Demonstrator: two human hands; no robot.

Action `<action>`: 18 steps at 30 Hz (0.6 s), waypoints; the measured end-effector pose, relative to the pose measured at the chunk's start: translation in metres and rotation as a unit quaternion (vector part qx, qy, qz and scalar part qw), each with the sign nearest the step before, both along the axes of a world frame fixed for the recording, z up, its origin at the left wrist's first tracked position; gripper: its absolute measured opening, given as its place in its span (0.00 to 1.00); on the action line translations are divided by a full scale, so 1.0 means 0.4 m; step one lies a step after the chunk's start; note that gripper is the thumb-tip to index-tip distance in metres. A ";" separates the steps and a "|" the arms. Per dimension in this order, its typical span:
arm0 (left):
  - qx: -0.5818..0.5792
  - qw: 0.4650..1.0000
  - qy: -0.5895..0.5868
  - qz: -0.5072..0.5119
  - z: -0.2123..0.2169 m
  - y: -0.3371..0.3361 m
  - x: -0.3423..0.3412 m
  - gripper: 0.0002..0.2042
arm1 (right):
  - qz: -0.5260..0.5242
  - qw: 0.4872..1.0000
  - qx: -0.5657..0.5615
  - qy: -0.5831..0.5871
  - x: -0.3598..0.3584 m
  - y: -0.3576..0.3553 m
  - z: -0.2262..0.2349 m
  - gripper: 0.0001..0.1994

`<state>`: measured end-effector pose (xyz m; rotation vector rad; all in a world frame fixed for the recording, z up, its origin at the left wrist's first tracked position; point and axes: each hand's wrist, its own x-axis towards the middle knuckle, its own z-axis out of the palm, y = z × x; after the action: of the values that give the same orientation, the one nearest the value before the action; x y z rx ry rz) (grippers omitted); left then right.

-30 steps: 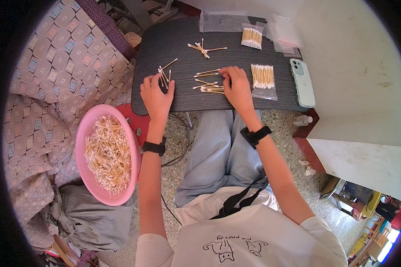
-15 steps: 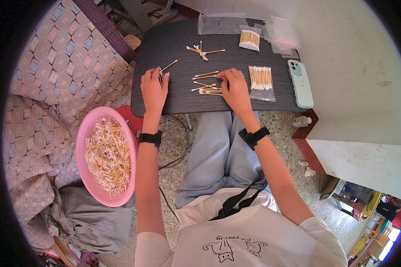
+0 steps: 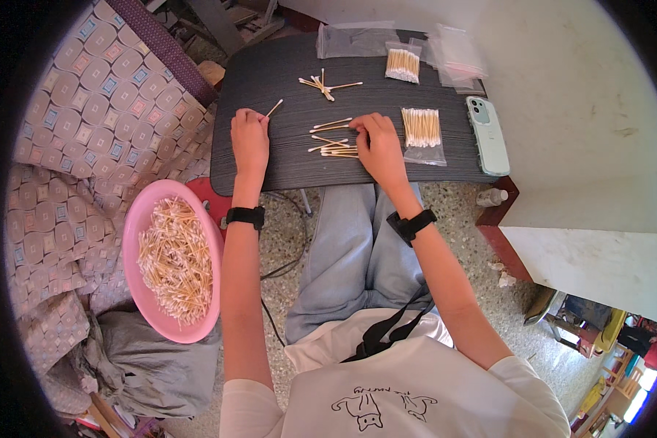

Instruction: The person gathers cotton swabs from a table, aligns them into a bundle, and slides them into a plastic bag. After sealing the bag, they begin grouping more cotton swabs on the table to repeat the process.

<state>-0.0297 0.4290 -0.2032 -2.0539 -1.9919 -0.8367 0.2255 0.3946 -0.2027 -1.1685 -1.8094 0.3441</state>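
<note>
My left hand is closed at the table's left side, gripping a cotton swab that sticks out past its fingertips. Anything else inside that hand is hidden. Near the middle, my right hand has its fingers curled, the fingertips at the end of a cotton swab lying on the table. More loose cotton swabs lie in a rough row beside its thumb. Farther back is a small crossed heap of swabs. Right of my right hand lies a clear bag of swabs, with swabs aligned side by side.
The dark table also bears another filled swab bag, flat clear bags and a pale green phone. A pink basin full of swabs stands left of my left forearm. A wall borders the right.
My left thumb has closed in against the fingers, and swabs that showed beside it are now hidden. My right hand stays by the loose swabs. The whole view has shifted slightly.
</note>
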 end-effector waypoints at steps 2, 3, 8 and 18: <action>0.045 0.998 -0.021 -0.032 0.001 -0.003 0.000 0.06 | 0.000 1.000 0.001 -0.005 -0.001 0.001 0.000 0.09; 0.045 0.998 -0.021 -0.033 0.004 -0.005 0.003 0.06 | 0.000 1.000 0.003 0.000 0.001 0.002 -0.002 0.09; 0.036 0.988 -0.150 -0.020 0.034 -0.033 -0.014 0.09 | -0.004 1.000 0.007 0.007 0.002 -0.001 -0.003 0.08; 0.002 0.996 -0.086 -0.005 0.030 -0.089 -0.020 0.06 | -0.003 1.000 0.001 0.004 -0.002 0.000 -0.001 0.07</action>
<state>-0.0377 0.3936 -0.1913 -2.0532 -2.0645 -1.0512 0.2247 0.3944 -0.2033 -1.1701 -1.7992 0.3425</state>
